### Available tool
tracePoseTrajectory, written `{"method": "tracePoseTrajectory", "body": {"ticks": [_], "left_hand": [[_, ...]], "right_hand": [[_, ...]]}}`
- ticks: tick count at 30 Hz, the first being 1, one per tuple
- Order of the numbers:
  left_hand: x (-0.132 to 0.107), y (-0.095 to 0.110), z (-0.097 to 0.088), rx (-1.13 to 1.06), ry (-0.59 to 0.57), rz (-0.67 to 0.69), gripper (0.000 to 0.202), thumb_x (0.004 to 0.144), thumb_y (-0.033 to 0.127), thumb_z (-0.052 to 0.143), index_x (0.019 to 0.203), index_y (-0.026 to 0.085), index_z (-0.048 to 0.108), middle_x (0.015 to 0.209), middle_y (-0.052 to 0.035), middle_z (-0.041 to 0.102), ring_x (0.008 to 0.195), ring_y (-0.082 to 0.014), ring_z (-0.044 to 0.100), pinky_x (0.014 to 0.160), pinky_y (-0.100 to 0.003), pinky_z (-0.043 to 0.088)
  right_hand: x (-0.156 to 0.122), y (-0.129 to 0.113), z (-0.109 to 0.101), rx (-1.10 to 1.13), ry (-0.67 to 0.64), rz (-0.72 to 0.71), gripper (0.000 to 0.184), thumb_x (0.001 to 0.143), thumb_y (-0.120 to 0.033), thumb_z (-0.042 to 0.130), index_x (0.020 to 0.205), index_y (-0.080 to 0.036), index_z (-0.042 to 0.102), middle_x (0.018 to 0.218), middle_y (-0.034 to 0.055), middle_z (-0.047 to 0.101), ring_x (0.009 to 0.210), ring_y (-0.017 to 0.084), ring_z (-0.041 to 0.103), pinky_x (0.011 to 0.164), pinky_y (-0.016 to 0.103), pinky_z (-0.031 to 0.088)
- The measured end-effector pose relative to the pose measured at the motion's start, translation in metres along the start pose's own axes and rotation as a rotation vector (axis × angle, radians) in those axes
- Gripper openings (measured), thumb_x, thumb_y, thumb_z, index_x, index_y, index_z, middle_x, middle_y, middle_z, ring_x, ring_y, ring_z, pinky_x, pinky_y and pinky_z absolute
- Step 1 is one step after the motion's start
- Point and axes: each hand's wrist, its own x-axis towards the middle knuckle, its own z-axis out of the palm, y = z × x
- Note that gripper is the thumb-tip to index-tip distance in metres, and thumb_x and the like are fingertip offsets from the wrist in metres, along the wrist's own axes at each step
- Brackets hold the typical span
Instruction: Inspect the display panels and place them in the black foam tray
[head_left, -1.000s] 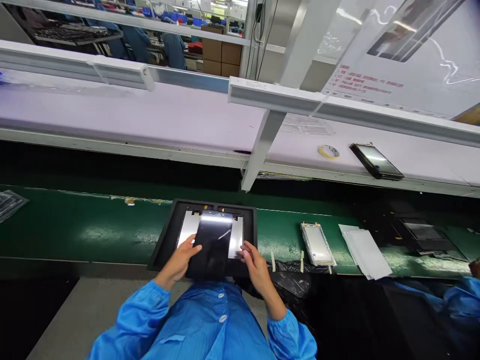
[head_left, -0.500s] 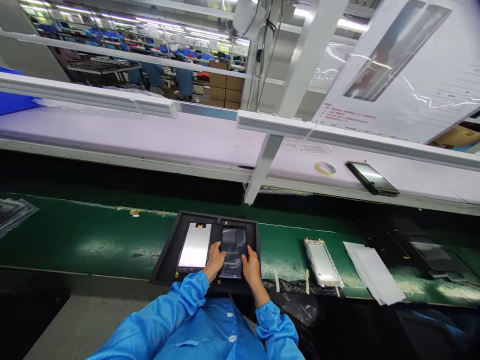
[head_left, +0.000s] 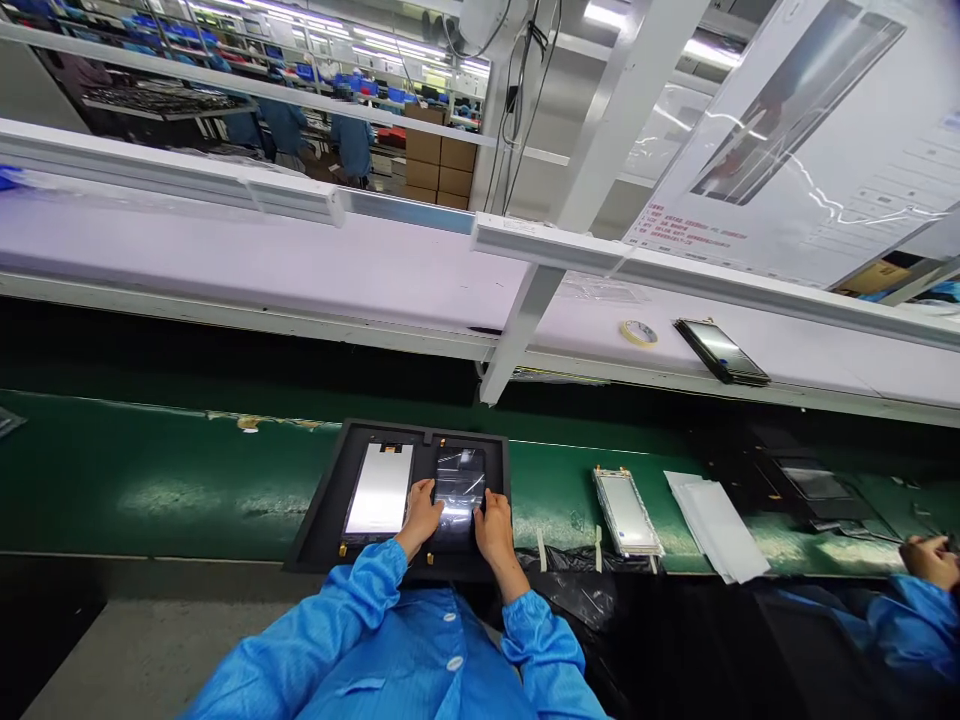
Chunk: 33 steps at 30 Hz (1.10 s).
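Note:
A black tray (head_left: 321, 515) with two recesses lies on the green bench in front of me. Its left recess holds a display panel with a bright silvery back (head_left: 380, 490). Over the right recess is a dark, glossy display panel (head_left: 460, 482), with light glinting off its film-like surface. My left hand (head_left: 421, 518) grips this dark panel by its left edge, thumb on the face. On the opposite edge, my right hand (head_left: 493, 530) holds it with curled fingers. Whether the panel is fully seated in the recess, I cannot tell.
Right of the tray lie a stack of silvery panels (head_left: 628, 512) and white sheets (head_left: 716, 525). Farther right are dark panels (head_left: 814, 480) and a co-worker's hand (head_left: 930, 562). The raised shelf bears a tape roll (head_left: 638, 333) and stacked panels (head_left: 721, 350); a slanted post (head_left: 517, 335) stands before it.
The view has shifted slightly, moving the bench scene leftward. Reflections on the dark panel have changed while both hands stay at its edges. A co-worker's hand has appeared at far right.

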Motion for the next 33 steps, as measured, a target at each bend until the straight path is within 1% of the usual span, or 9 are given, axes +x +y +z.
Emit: {"method": "tracePoseTrajectory", "body": {"ticks": [5, 8, 12, 16, 18, 21, 24, 28, 33], "left_hand": [[-0.003, 0.005, 0.004, -0.026, 0.030, -0.019, 0.059, 0.080, 0.015, 0.054, 0.139, 0.012, 0.052, 0.146, -0.0179, 0.049, 0.138, -0.0299, 0.045, 0.118, -0.040, 0.033], [-0.011, 0.007, 0.005, -0.072, 0.042, -0.021, 0.062, 0.080, 0.015, 0.055, 0.142, 0.012, 0.050, 0.150, -0.0189, 0.047, 0.140, -0.0281, 0.043, 0.118, -0.037, 0.032], [-0.021, 0.009, 0.009, -0.115, 0.029, 0.009, 0.070, 0.079, 0.014, 0.057, 0.148, 0.011, 0.043, 0.159, -0.0190, 0.039, 0.149, -0.0254, 0.032, 0.122, -0.034, 0.025], [-0.025, 0.011, 0.011, -0.117, 0.012, 0.023, 0.071, 0.079, 0.014, 0.058, 0.148, 0.012, 0.044, 0.162, -0.0178, 0.034, 0.151, -0.0275, 0.027, 0.123, -0.039, 0.022], [-0.025, 0.012, 0.011, -0.099, 0.012, 0.021, 0.069, 0.079, 0.015, 0.058, 0.147, 0.011, 0.046, 0.162, -0.0187, 0.034, 0.150, -0.0288, 0.027, 0.123, -0.040, 0.023], [-0.024, 0.014, 0.009, -0.056, 0.014, 0.023, 0.068, 0.080, 0.014, 0.058, 0.146, 0.009, 0.046, 0.162, -0.0193, 0.035, 0.149, -0.0284, 0.029, 0.122, -0.038, 0.024], [-0.026, 0.014, 0.008, 0.004, 0.003, 0.032, 0.067, 0.081, 0.013, 0.056, 0.147, 0.007, 0.044, 0.162, -0.0183, 0.035, 0.149, -0.0266, 0.029, 0.122, -0.036, 0.023], [-0.031, 0.015, 0.011, 0.101, -0.006, 0.042, 0.065, 0.083, 0.012, 0.053, 0.147, 0.008, 0.042, 0.164, -0.0180, 0.030, 0.150, -0.0278, 0.026, 0.122, -0.040, 0.021], [-0.037, 0.018, 0.015, 0.185, -0.015, 0.076, 0.063, 0.084, 0.013, 0.054, 0.146, 0.010, 0.044, 0.165, -0.0179, 0.028, 0.150, -0.0304, 0.024, 0.121, -0.042, 0.021]], "right_hand": [[0.000, 0.011, 0.003, 0.014, -0.001, -0.050, 0.048, 0.092, -0.020, 0.048, 0.138, -0.012, 0.058, 0.128, 0.0179, 0.062, 0.119, 0.030, 0.058, 0.101, 0.038, 0.048], [0.001, 0.016, 0.006, -0.029, -0.020, -0.067, 0.048, 0.094, -0.021, 0.044, 0.138, -0.010, 0.058, 0.128, 0.0189, 0.063, 0.120, 0.029, 0.059, 0.102, 0.037, 0.048], [0.001, 0.014, 0.007, -0.127, -0.062, -0.101, 0.048, 0.098, -0.023, 0.039, 0.140, -0.007, 0.055, 0.130, 0.0204, 0.063, 0.123, 0.029, 0.059, 0.103, 0.036, 0.047], [-0.002, 0.008, 0.002, -0.190, -0.099, -0.158, 0.049, 0.100, -0.022, 0.035, 0.140, -0.003, 0.054, 0.135, 0.0229, 0.060, 0.127, 0.030, 0.057, 0.104, 0.038, 0.046], [-0.003, 0.006, -0.001, -0.213, -0.113, -0.176, 0.049, 0.100, -0.022, 0.034, 0.141, -0.001, 0.053, 0.136, 0.0231, 0.059, 0.127, 0.031, 0.057, 0.105, 0.038, 0.045], [-0.003, 0.006, -0.003, -0.220, -0.140, -0.170, 0.049, 0.101, -0.022, 0.034, 0.141, 0.001, 0.052, 0.139, 0.0222, 0.058, 0.127, 0.030, 0.057, 0.106, 0.036, 0.045], [-0.006, 0.007, -0.003, -0.204, -0.140, -0.173, 0.048, 0.101, -0.021, 0.034, 0.141, -0.001, 0.053, 0.141, 0.0195, 0.057, 0.130, 0.027, 0.056, 0.109, 0.034, 0.042], [-0.014, 0.007, -0.003, -0.205, -0.133, -0.186, 0.047, 0.101, -0.019, 0.038, 0.141, -0.003, 0.053, 0.144, 0.0182, 0.055, 0.133, 0.026, 0.052, 0.113, 0.032, 0.037], [-0.023, 0.008, 0.000, -0.196, -0.111, -0.187, 0.047, 0.100, -0.020, 0.039, 0.143, -0.004, 0.052, 0.147, 0.0206, 0.051, 0.132, 0.028, 0.051, 0.112, 0.035, 0.037]]}}
